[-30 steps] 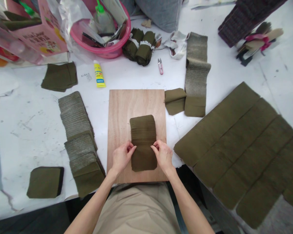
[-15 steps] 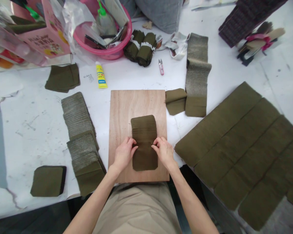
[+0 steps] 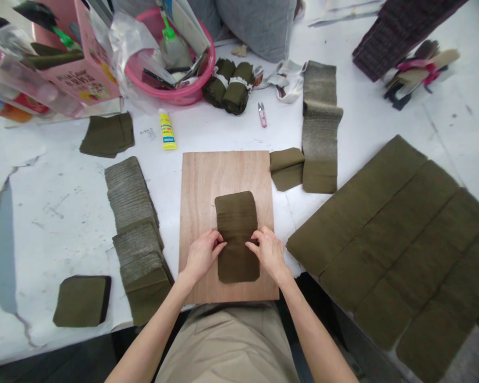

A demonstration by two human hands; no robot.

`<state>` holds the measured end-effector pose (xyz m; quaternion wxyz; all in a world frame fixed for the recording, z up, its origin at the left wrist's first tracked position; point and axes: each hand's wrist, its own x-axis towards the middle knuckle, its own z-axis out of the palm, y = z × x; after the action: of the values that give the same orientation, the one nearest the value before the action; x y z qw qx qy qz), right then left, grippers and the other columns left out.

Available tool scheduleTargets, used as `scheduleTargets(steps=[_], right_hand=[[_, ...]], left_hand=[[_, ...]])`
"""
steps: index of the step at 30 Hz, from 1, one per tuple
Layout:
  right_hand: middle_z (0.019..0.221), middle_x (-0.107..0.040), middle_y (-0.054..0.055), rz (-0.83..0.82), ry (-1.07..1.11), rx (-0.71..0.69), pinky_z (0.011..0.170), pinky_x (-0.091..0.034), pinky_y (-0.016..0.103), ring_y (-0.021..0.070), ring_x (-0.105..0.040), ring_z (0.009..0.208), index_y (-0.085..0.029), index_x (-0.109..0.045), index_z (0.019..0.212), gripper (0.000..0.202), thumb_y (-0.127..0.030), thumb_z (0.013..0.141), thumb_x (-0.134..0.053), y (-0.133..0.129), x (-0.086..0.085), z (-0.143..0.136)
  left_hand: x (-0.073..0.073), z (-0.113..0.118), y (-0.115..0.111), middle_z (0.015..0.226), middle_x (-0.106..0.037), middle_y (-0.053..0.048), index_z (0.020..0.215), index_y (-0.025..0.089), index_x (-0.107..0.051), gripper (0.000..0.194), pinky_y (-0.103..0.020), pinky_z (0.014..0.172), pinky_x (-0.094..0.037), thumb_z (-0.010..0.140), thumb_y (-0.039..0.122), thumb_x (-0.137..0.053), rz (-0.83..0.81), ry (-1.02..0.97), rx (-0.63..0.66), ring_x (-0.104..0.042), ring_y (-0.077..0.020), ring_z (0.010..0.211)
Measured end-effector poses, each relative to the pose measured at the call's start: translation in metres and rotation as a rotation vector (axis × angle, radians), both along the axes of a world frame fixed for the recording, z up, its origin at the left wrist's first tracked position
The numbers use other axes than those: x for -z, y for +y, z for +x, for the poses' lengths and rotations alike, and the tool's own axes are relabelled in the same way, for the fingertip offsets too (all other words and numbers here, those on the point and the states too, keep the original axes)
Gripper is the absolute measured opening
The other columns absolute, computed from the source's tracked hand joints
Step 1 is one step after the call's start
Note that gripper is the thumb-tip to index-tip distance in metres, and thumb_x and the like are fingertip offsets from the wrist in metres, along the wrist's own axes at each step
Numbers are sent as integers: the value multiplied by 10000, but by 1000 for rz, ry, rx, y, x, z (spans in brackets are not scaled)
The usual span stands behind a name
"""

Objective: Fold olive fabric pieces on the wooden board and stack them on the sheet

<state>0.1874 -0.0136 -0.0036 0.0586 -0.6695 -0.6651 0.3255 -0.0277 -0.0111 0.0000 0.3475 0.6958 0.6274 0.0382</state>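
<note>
An olive-green fabric piece [image 3: 237,260] with rounded corners lies lengthwise on a wooden board [image 3: 199,181] in front of me. My left hand [image 3: 204,250] pinches its left edge around mid-length, thumb and fingers closed on the cloth. On the opposite edge, at about the same height, my right hand [image 3: 268,249] pinches the cloth in the same way. Faint crosswise lines run over the upper half of the piece. The fingertips hide the edges where they grip.
Overlapping fabric pieces [image 3: 130,191] and a neat fabric stack [image 3: 82,300] lie left. Large olive panels [image 3: 387,229] spread rightward. Beyond the board are a yellow glue tube [image 3: 167,130], thread snips [image 3: 262,115], rolled fabric bundles [image 3: 237,90] and a pink basin [image 3: 183,96].
Both hands keep their pinch at the edges of the fabric, with only slight finger movement. The whole view has shifted a little, so the table items appear slightly lower.
</note>
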Motion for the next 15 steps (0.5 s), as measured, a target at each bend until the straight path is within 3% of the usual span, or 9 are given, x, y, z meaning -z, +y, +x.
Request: scheduleTargets(steps=[6, 15], right_hand=[[838, -586, 2, -3, 32, 14, 589, -359, 267, 146, -573, 727, -236, -620, 814, 100, -331, 840, -635, 1, -4, 2], [813, -599, -21, -21, 18, 56, 551, -315, 266, 131, -562, 678, -242, -622, 799, 113, -348, 828, -647, 3, -2, 1]], left_hand=[[0, -2, 3, 720, -583, 8, 769, 210, -563, 177, -256, 590, -376, 854, 363, -540, -40, -61, -110, -530, -141, 623], [4, 0, 1, 659, -565, 22, 740, 205, -565, 230, -244, 567, -358, 851, 405, -537, -17, -62, -180, -509, -127, 581]])
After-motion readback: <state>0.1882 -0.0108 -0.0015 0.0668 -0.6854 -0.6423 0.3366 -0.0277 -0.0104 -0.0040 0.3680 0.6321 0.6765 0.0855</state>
